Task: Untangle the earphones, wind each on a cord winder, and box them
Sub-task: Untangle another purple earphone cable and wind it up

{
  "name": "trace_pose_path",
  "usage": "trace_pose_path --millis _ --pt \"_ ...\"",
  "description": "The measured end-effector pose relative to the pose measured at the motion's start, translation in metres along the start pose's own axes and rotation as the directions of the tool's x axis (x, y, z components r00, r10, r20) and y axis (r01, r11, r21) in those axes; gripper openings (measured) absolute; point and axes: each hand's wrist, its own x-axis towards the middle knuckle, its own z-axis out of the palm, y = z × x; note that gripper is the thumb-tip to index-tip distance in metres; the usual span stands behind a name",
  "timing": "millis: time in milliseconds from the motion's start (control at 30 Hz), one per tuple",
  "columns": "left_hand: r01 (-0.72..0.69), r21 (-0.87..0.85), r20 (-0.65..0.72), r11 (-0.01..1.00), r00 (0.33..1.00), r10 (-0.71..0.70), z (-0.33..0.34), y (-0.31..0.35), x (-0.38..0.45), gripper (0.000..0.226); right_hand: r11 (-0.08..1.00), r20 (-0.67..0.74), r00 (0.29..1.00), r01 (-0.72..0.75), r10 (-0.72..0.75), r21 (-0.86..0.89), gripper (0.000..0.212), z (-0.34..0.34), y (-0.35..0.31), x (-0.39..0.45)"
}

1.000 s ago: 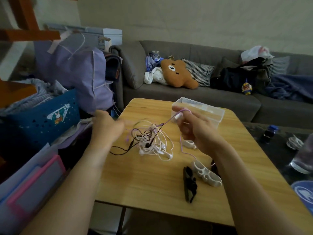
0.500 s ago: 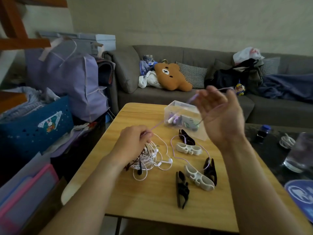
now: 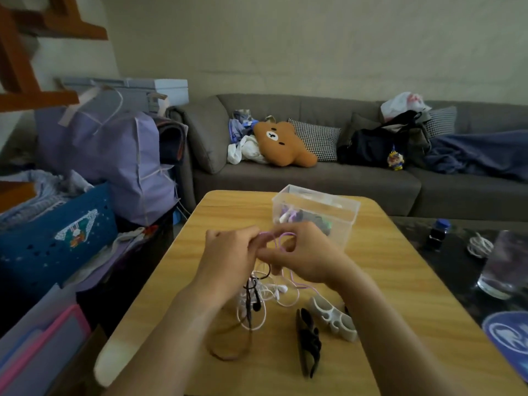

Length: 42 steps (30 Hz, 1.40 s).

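Note:
Over the middle of the wooden table [image 3: 400, 281], my left hand [image 3: 228, 258] and my right hand [image 3: 303, 255] meet, both pinching the purple earphone cord [image 3: 281, 240], which loops between the fingers. Its loose end trails down to the table below my right hand. A tangle of white and black earphones [image 3: 257, 295] lies under my hands. A white cord winder [image 3: 333, 317] and a black cord winder [image 3: 308, 342] lie to the front right. The clear plastic box [image 3: 315, 208] stands behind my hands and holds some wound earphones.
A grey sofa [image 3: 314, 181] with a bear cushion and bags runs behind the table. A blue basket [image 3: 57, 241] and purple bag stand to the left. On the dark side table at right are a glass [image 3: 504, 264], a coiled white cable and a small bottle.
My right hand has come down from above the box to meet my left hand. The purple cord, stretched between the hands before, is now gathered in a loop at my fingertips.

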Motion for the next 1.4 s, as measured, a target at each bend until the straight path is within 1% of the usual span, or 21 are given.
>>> trace_pose_path --millis 67,100,167,267,333,467,567,633,733,800,833,867,933,967,1033,1067,1133,1200,1300,1333,1400 --pt "0.009 -0.031 0.001 0.999 1.000 -0.008 -0.002 -0.006 0.000 0.025 1.000 -0.048 0.999 -0.007 0.007 -0.004 0.024 -0.007 0.000 0.000" --pt "0.031 -0.064 0.013 0.997 0.999 -0.030 -0.003 -0.009 0.000 0.021 0.998 -0.110 0.994 -0.009 0.015 0.056 0.027 -0.012 0.004 0.000" --pt "0.102 -0.132 0.036 0.986 0.994 -0.099 -0.006 -0.014 -0.001 0.015 0.960 -0.190 0.982 0.029 0.025 0.278 0.030 -0.023 0.008 0.000" --pt "0.152 -0.250 0.046 0.956 0.988 -0.145 -0.007 -0.015 -0.001 0.014 0.778 -0.242 0.970 0.145 0.009 0.611 0.028 -0.029 0.010 0.000" --pt "0.118 -0.281 0.033 0.952 0.993 -0.113 -0.006 -0.016 0.000 0.018 0.630 -0.363 0.929 0.243 0.067 0.738 0.023 -0.030 0.009 0.001" --pt "0.067 -0.417 -0.050 0.906 0.994 -0.096 -0.010 -0.019 0.004 0.036 0.524 -0.561 0.796 0.387 0.225 0.759 0.003 -0.031 0.013 0.004" --pt "0.122 -0.452 -0.072 0.884 0.982 -0.172 -0.009 -0.022 0.007 0.044 0.476 -0.647 0.667 0.462 0.369 0.748 0.019 -0.033 0.015 0.005" --pt "0.190 -0.441 -0.096 0.877 0.962 -0.257 -0.008 -0.026 0.010 0.042 0.436 -0.650 0.637 0.488 0.415 0.756 0.016 -0.030 0.017 0.006" --pt "0.272 -0.535 -0.082 0.800 0.926 -0.370 -0.008 -0.029 0.015 0.044 0.388 -0.583 0.655 0.437 0.481 0.811 0.020 -0.025 0.018 0.011" --pt "0.314 -0.547 -0.025 0.776 0.921 -0.389 -0.010 -0.027 0.014 0.047 0.374 -0.520 0.718 0.373 0.464 0.849 0.014 -0.025 0.017 0.012" --pt "0.328 -0.539 0.008 0.776 0.923 -0.385 -0.012 -0.024 0.013 0.046 0.336 -0.477 0.759 0.353 0.442 0.873 0.011 -0.024 0.014 0.012" --pt "0.342 -0.529 0.053 0.777 0.927 -0.372 -0.015 -0.022 0.012 0.042 0.290 -0.430 0.795 0.330 0.428 0.898 0.018 -0.023 0.011 0.012" --pt "0.366 -0.542 0.207 0.757 0.931 -0.302 -0.022 -0.019 0.010 0.032 0.250 -0.337 0.843 0.249 0.419 0.936 0.027 -0.020 0.008 0.011" --pt "0.389 -0.562 0.308 0.730 0.917 -0.252 -0.025 -0.017 0.010 0.035 0.289 -0.303 0.863 0.193 0.405 0.938 0.025 -0.018 0.007 0.011" --pt "0.452 -0.616 0.453 0.645 0.873 -0.179 -0.030 -0.013 0.010 0.045 0.484 -0.239 0.911 0.051 0.337 0.873 0.010 -0.013 0.009 0.012" --pt "0.466 -0.649 0.466 0.602 0.868 -0.169 -0.030 -0.011 0.009 0.042 0.594 -0.212 0.930 -0.009 0.301 0.805 0.006 -0.010 0.012 0.012" --pt "0.463 -0.690 0.433 0.557 0.880 -0.195 -0.029 -0.009 0.010 0.030 0.758 -0.159 0.960 -0.076 0.232 0.648 0.012 -0.007 0.018 0.013" --pt "0.473 -0.675 0.423 0.566 0.877 -0.228 -0.027 -0.008 0.010 0.021 0.819 -0.121 0.980 -0.060 0.156 0.571 0.010 -0.007 0.020 0.010" --pt "0.482 -0.628 0.409 0.611 0.872 -0.268 -0.026 -0.015 0.010 0.026 0.887 -0.070 0.997 -0.008 0.046 0.461 0.010 -0.012 0.020 0.005" --pt "0.490 -0.638 0.402 0.594 0.870 -0.286 -0.026 -0.015 0.010 0.029 0.911 -0.040 0.999 0.004 0.014 0.412 0.014 -0.015 0.019 0.003" --pt "0.512 -0.697 0.389 0.502 0.858 -0.336 -0.026 -0.014 0.008 0.028 0.936 0.010 1.000 0.008 -0.012 0.351 0.019 -0.020 0.019 -0.001"
